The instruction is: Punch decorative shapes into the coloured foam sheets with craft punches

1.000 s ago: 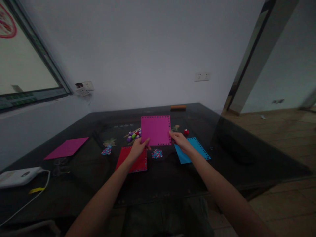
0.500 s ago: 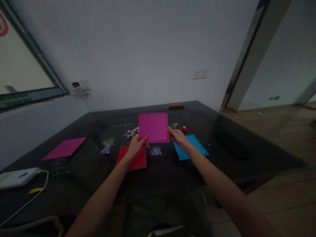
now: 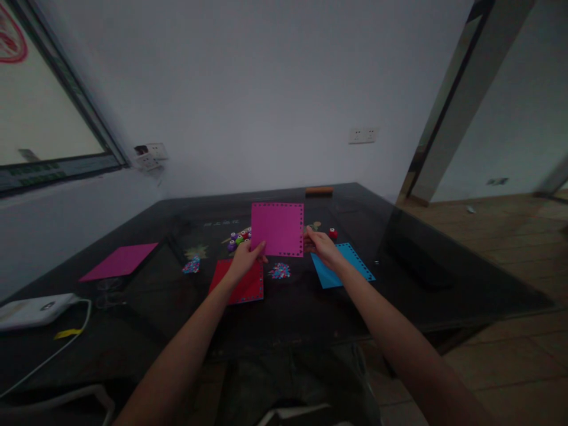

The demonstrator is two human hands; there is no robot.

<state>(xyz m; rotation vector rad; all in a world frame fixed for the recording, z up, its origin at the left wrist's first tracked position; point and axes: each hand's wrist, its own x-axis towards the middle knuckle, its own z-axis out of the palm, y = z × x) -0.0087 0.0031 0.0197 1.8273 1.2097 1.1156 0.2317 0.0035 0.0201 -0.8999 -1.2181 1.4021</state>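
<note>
Left hand pinches the pink sheet at its near-left corner; right hand at its right edge, grip unclear! It's between them, far of the red sheet, left of the blue sheet.

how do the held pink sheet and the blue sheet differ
Color: the held pink sheet is pink; the blue sheet is blue.
Pose: the pink one is raised in the left hand, facing the camera; the blue one lies on the table, partly hidden by the right forearm.
Shared: both have small dark holes along an edge.
</note>
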